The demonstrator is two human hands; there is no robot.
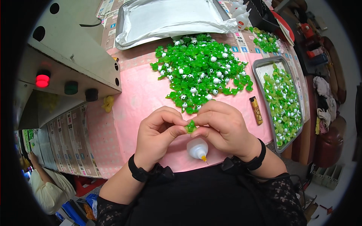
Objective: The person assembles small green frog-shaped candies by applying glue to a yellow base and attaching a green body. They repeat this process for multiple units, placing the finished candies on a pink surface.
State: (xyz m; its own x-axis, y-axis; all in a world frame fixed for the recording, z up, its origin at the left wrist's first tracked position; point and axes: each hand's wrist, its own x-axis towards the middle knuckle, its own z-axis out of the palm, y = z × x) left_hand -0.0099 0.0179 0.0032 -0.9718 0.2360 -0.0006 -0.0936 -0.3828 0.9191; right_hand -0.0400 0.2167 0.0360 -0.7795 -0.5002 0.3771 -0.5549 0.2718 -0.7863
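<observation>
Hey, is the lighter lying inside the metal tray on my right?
No, the lighter lies on the pink sheet, just left of that tray.

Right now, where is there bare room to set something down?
The widest bare patch of pink sheet lies between the machine and the green pile, beyond the left hand. A narrower one sits between the right hand and the lighter. The white-lined tray looks bare. Crowded: the pile and the right-side tray.

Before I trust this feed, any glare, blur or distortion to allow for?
Head view: fisheye curvature toward the rim, black corners; the red light glows; the white paper is bright, though its creases show; the green piece between left hand and right hand is too small for fine detail.
</observation>
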